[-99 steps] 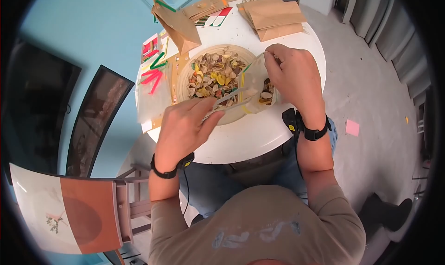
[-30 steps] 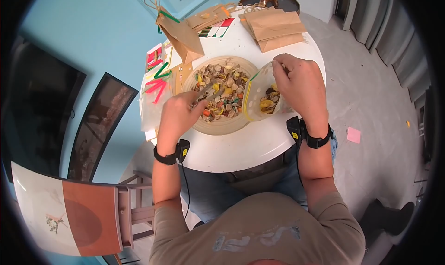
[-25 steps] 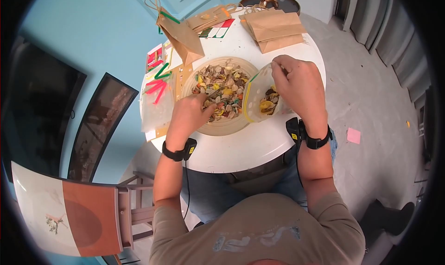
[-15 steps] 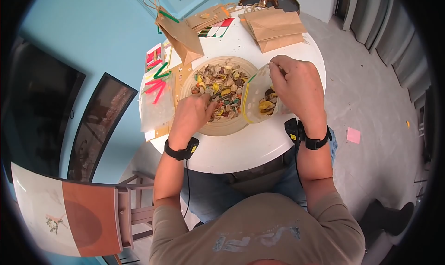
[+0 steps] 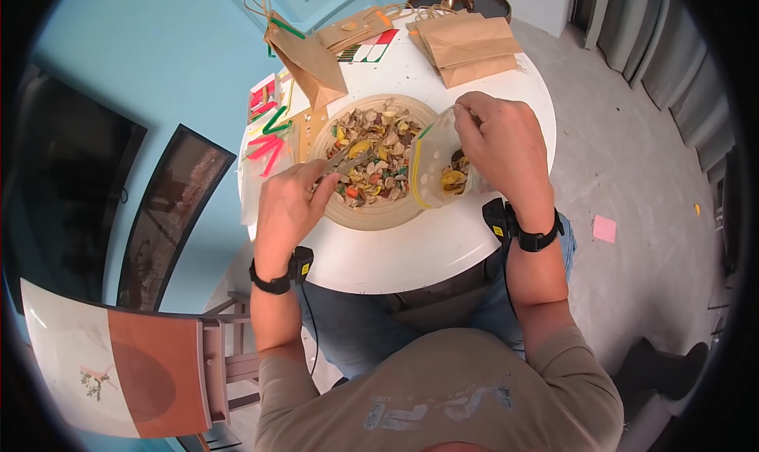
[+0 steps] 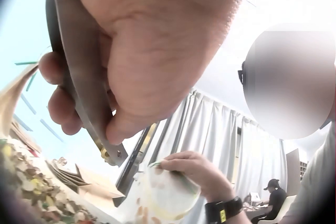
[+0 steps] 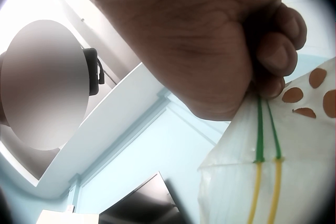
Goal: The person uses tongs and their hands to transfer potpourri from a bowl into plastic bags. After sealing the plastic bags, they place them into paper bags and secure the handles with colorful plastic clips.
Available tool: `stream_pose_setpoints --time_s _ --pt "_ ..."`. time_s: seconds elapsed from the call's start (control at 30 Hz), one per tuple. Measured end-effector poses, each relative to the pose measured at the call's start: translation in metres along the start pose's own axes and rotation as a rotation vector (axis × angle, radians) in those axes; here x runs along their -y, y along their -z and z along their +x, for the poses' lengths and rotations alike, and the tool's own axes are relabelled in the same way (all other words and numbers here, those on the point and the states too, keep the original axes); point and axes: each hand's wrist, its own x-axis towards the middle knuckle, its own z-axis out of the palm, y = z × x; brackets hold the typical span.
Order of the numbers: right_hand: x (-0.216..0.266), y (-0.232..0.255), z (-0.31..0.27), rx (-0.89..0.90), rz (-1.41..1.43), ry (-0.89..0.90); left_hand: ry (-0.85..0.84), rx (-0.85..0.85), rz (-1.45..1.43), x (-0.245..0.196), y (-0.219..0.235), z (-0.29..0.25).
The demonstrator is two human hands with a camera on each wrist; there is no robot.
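My left hand (image 5: 288, 207) grips metal tongs (image 6: 79, 61) between thumb and fingers. In the head view the tongs' tips lie over the left part of the dried petal mix (image 5: 383, 183), which fills a round tan tray (image 5: 371, 220). A yellowish bit (image 6: 106, 155) shows at the tips in the left wrist view. With fingertips my right hand (image 5: 510, 144) pinches the upper edge of a translucent zip bag (image 5: 429, 175). Its mouth, with a green and yellow zip strip (image 7: 260, 155), faces the tray, and some dried pieces (image 5: 454, 179) lie inside.
Brown paper bags (image 5: 466, 49) lie at the back of the round white table (image 5: 387, 270), and one bag (image 5: 308, 65) leans at back left. Pink strips (image 5: 266, 150) and green strips (image 5: 277, 122) lie left of the tray. A stool (image 5: 237, 357) stands at left.
From the bag's mouth, my left hand has moved the tongs down into the petals, then drawn back left and toward me. My right hand keeps its pinch on the bag, shifted slightly left.
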Motion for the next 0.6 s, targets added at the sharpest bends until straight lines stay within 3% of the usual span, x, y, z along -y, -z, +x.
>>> stream_pose_setpoints --time_s 0.13,0.37,0.6 --pt "0.001 -0.003 -0.001 0.010 -0.009 -0.001 -0.074 -0.020 -0.107 -0.031 0.022 -0.006" --pt "0.003 0.000 -0.002 -0.006 -0.013 -0.022 -0.348 0.049 -0.048 -0.079 0.001 0.008" --pt "-0.002 0.002 0.000 -0.022 0.000 -0.013 -0.336 0.097 -0.032 -0.079 -0.006 0.006"
